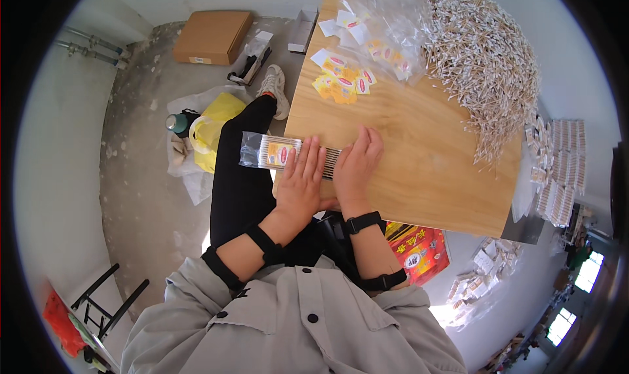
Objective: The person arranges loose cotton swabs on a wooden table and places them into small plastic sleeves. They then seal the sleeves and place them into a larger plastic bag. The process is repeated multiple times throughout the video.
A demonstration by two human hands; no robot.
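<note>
Left hand's fingers (308,156) lie flat and slightly spread, pressing down on a clear plastic packet (278,153) of thin sticks. Right hand's fingers (364,146) are curled together over the packet's right end, knuckles up. Can't tell whether either hand actually pinches anything underneath (palms hide the contact).

Packet sits at the near left edge of the wooden surface (419,157); its open clear end overhangs the edge to the left, above a black-trousered leg. The right end of the stick row is hidden under both hands; the label on the packet is too small to make out.

Left hand (300,184): palm down, wrist straight, forearm coming in from lower left with black bands at wrist and elbow. Right hand (354,167): just beside it, touching or nearly so, black band on the wrist.

Further out: loose label cards (341,79) and empty clear bags (380,20) mid-surface, a big pile of sticks (481,59) at the far right, partly blurred at the rim. Cardboard box (211,36) and yellow bag (213,128) on the floor.
</note>
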